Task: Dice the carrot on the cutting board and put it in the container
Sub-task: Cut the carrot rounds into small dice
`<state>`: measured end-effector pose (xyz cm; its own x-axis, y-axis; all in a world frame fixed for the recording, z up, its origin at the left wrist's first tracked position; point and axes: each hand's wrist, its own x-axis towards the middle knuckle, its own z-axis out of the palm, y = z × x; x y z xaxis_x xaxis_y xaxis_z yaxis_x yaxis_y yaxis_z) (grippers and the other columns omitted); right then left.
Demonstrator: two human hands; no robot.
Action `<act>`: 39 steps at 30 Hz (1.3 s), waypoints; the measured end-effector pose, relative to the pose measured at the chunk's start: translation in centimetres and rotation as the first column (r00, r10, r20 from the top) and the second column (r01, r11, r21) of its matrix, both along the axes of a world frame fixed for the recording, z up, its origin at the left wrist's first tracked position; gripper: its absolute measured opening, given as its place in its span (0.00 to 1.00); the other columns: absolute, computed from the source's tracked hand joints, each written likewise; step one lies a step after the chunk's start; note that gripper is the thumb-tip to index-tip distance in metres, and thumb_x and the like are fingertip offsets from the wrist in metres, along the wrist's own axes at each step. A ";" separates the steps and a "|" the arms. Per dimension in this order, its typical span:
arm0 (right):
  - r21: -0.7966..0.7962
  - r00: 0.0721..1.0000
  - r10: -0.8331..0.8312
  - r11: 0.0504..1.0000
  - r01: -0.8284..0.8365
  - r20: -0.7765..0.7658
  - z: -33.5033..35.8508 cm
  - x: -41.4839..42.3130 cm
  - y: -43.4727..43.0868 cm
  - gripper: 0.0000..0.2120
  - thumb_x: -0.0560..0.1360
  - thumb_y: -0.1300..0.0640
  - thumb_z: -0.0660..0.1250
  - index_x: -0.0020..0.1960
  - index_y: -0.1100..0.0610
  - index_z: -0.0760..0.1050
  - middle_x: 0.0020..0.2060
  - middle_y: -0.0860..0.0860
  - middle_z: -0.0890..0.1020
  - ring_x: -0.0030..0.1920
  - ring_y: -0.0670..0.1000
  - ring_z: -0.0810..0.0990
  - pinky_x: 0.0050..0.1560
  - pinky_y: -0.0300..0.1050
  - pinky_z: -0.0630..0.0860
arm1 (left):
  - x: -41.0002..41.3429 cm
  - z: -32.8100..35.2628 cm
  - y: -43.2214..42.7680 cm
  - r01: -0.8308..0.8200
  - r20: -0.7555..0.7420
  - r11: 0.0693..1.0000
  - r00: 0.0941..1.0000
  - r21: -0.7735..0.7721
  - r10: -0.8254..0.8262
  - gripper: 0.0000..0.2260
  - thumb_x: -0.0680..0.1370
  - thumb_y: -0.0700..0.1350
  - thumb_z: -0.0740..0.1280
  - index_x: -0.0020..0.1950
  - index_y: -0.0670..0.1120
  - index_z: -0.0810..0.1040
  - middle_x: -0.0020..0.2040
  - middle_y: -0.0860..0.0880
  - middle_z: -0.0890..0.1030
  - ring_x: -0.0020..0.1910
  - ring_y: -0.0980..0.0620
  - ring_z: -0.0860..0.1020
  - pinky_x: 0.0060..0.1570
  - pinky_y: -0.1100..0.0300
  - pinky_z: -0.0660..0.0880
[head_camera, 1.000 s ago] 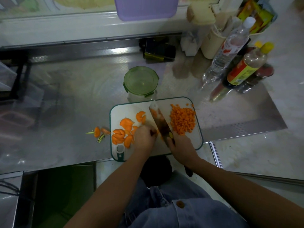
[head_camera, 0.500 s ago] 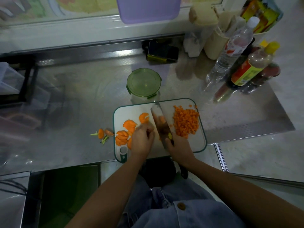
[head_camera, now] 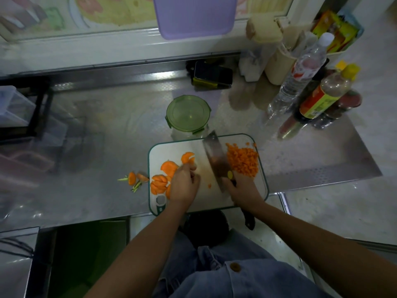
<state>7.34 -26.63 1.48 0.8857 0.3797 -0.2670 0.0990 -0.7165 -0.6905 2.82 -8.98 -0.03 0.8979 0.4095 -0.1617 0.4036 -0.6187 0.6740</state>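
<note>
A white cutting board [head_camera: 202, 201] with a green rim lies at the counter's front edge. Orange carrot slices [head_camera: 163, 175] are spread over its left half, and a heap of diced carrot [head_camera: 243, 161] sits on its right half. My right hand [head_camera: 242, 189] grips the handle of a cleaver [head_camera: 214, 157], whose blade stands on the board against the left side of the diced heap. My left hand [head_camera: 183, 183] rests on the board with curled fingertips pinching carrot slices. Just behind the board is a round container [head_camera: 188, 114] with a green lid on it.
Carrot ends and green stems [head_camera: 134, 179] lie on the steel counter left of the board. Bottles [head_camera: 300, 76] and jars crowd the back right. A dark phone-like object [head_camera: 212, 76] lies behind the container. Clear boxes [head_camera: 15, 106] stand at far left.
The cleaver has swung right and pushed against the diced heap. My left hand has slid left onto the carrot slices, leaving a bare strip of board between my hands.
</note>
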 end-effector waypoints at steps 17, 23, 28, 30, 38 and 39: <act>-0.004 0.994 0.076 0.997 -0.077 -0.075 -0.6 -2.0 -0.2 0.12 0.78 0.57 0.62 0.36 0.52 0.68 0.30 0.56 0.75 0.29 0.56 0.75 0.34 0.58 0.75 | 0.2 0.0 0.4 0.063 -0.080 0.996 0.995 0.057 -0.058 0.13 0.75 0.40 0.67 0.58 0.39 0.77 0.53 0.39 0.78 0.53 0.42 0.76 0.51 0.55 0.69; -0.057 0.982 -0.154 0.987 0.149 -0.113 -0.7 0.0 -2.2 0.12 0.79 0.54 0.62 0.39 0.58 0.70 0.29 0.56 0.75 0.30 0.59 0.78 0.34 0.52 0.75 | 0.4 0.2 0.5 0.088 -0.115 0.995 0.990 0.046 -0.082 0.13 0.76 0.40 0.66 0.60 0.39 0.75 0.55 0.39 0.77 0.55 0.41 0.75 0.52 0.54 0.69; -0.024 0.969 -0.222 0.975 0.221 -0.111 -0.5 0.2 -0.8 0.11 0.79 0.55 0.61 0.40 0.60 0.71 0.29 0.55 0.75 0.30 0.57 0.77 0.32 0.48 0.74 | 0.7 0.8 1.7 0.116 -0.126 0.992 0.986 0.046 -0.109 0.11 0.76 0.42 0.66 0.56 0.40 0.77 0.51 0.40 0.80 0.50 0.41 0.78 0.46 0.56 0.71; 0.056 0.959 -0.207 0.973 0.222 -0.195 -0.3 -0.1 0.6 0.10 0.79 0.56 0.60 0.42 0.60 0.71 0.27 0.55 0.75 0.24 0.54 0.76 0.27 0.46 0.75 | 0.7 1.2 2.7 0.094 -0.129 0.992 0.988 0.082 -0.083 0.08 0.76 0.43 0.66 0.53 0.42 0.78 0.49 0.42 0.80 0.48 0.42 0.78 0.44 0.55 0.72; 0.201 0.870 -0.201 0.926 0.318 -0.451 -0.6 -0.1 4.0 0.14 0.81 0.59 0.57 0.53 0.71 0.72 0.26 0.56 0.74 0.27 0.54 0.74 0.33 0.46 0.74 | -1.0 1.5 6.8 -0.090 -0.165 0.958 0.977 0.271 0.138 0.11 0.74 0.39 0.64 0.56 0.43 0.76 0.55 0.41 0.75 0.53 0.41 0.75 0.48 0.49 0.73; 0.209 0.869 -0.204 0.923 0.324 -0.451 -0.8 -0.2 4.1 0.13 0.81 0.58 0.57 0.51 0.69 0.73 0.26 0.57 0.74 0.27 0.55 0.75 0.34 0.48 0.75 | -1.2 1.4 7.1 -0.102 -0.171 0.958 0.974 0.270 0.152 0.12 0.74 0.38 0.64 0.57 0.43 0.76 0.56 0.41 0.74 0.55 0.40 0.74 0.50 0.49 0.72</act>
